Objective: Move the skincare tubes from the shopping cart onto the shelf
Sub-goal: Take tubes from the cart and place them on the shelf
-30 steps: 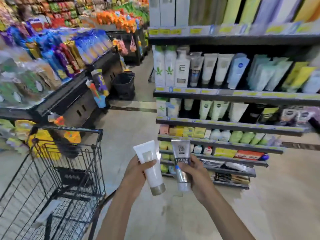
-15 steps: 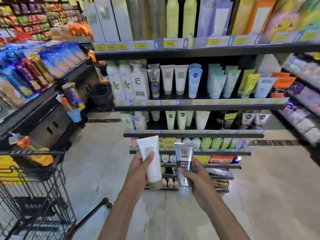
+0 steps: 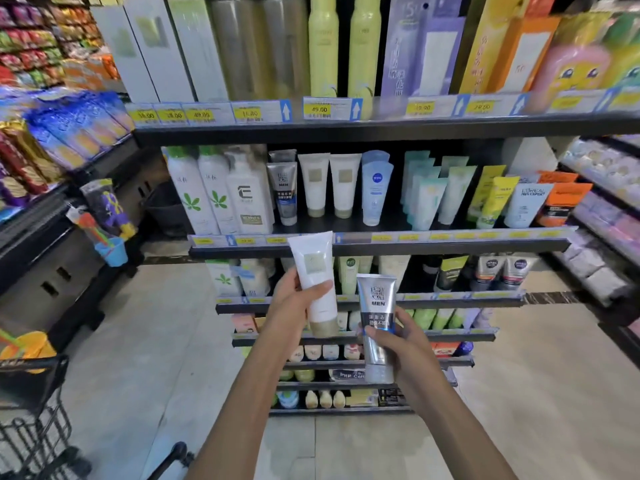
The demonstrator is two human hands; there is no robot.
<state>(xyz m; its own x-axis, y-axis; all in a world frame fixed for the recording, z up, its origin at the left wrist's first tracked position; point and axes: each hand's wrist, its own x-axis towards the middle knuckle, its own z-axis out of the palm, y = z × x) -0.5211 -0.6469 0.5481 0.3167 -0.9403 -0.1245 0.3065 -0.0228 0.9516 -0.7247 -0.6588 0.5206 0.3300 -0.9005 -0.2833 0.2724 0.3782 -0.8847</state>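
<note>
- your left hand [image 3: 294, 303] grips the white tube [image 3: 317, 282], right hand [image 3: 398, 344] grips the grey tube [image 3: 375, 327], both short of the shelf [image 3: 450, 242]
- shove either in carelessly and you could topple the standing tubes [image 3: 329, 188]

Shop aisle: pale tiled floor [image 3: 166, 341], dim overhead light. Dark metal rack [image 3: 346, 129] ahead carried yellow price tags [image 3: 318, 109] along its edges. Snack gondola [image 3: 52, 140] stood left; black bin [image 3: 164, 213] behind it.
</note>
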